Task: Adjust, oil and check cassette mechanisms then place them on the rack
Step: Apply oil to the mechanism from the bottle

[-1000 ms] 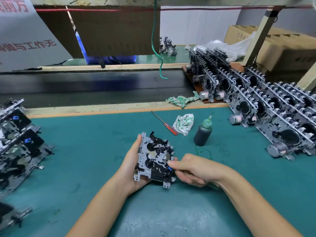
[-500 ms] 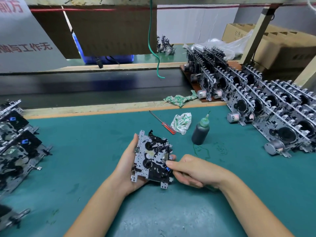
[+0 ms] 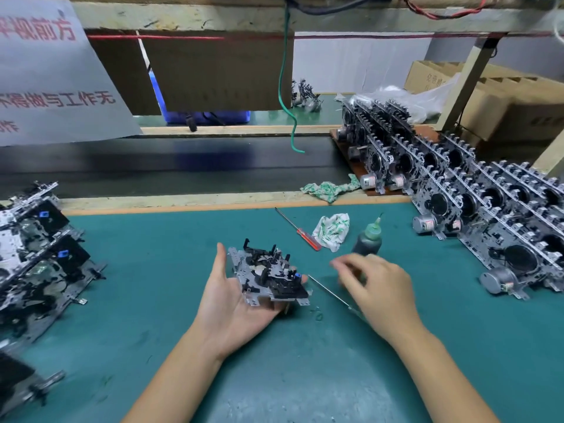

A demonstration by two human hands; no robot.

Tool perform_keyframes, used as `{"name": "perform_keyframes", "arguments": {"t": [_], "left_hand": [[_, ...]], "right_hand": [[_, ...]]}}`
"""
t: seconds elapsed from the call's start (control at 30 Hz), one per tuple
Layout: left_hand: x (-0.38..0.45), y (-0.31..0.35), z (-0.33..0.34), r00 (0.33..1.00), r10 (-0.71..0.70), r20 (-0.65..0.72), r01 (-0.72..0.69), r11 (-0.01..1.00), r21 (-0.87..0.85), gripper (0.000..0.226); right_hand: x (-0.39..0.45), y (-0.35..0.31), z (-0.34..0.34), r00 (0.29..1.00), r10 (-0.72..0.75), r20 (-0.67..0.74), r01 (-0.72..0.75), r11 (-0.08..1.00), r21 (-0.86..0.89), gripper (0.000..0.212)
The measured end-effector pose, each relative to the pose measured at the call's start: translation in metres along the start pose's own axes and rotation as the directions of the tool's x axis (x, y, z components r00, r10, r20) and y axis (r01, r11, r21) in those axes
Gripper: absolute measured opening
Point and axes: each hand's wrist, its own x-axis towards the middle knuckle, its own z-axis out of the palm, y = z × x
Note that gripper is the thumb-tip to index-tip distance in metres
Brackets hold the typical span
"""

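Note:
A cassette mechanism (image 3: 268, 279), a metal plate with black parts and a small blue piece, lies tilted on my left hand (image 3: 232, 306). That palm faces up, with the thumb straight along the plate's left edge. My right hand (image 3: 381, 291) is blurred, just right of the mechanism and in front of the dark oil bottle (image 3: 367, 242) with its green nozzle. A thin metal tool (image 3: 328, 291) sticks out from under that hand, its tip near the mechanism's right edge. Rows of mechanisms stand upright on the rack (image 3: 488, 209) at the right.
On the green mat lie a red-handled screwdriver (image 3: 299, 230) and a crumpled cloth (image 3: 331, 228); another cloth (image 3: 328, 189) lies on the wooden edge. More mechanisms (image 3: 36, 254) are piled at the left. A black conveyor belt (image 3: 168, 166) runs behind, and a green cable (image 3: 288, 96) hangs down.
My right hand has left the mechanism and moved right and up toward the oil bottle. My left hand has tipped the mechanism from upright to lying flatter on the palm.

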Motion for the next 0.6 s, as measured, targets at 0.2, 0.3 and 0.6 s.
{"name": "perform_keyframes", "arguments": {"t": [0.2, 0.3, 0.6], "left_hand": [[0.004, -0.008, -0.007, 0.998, -0.051, 0.044, 0.047, 0.996, 0.080, 0.081], [0.006, -0.013, -0.007, 0.993, -0.084, 0.083, 0.070, 0.985, 0.155, 0.075], [0.009, -0.015, -0.012, 0.985, -0.130, 0.118, 0.108, 0.978, 0.180, 0.073]], "right_hand": [[0.009, 0.017, 0.002, 0.884, 0.416, -0.213, -0.290, 0.845, 0.449, 0.056], [0.011, 0.026, 0.008, 0.878, 0.478, 0.030, -0.442, 0.785, 0.433, 0.052], [0.014, 0.019, 0.006, 0.903, 0.421, 0.083, -0.391, 0.729, 0.562, 0.010]]}}
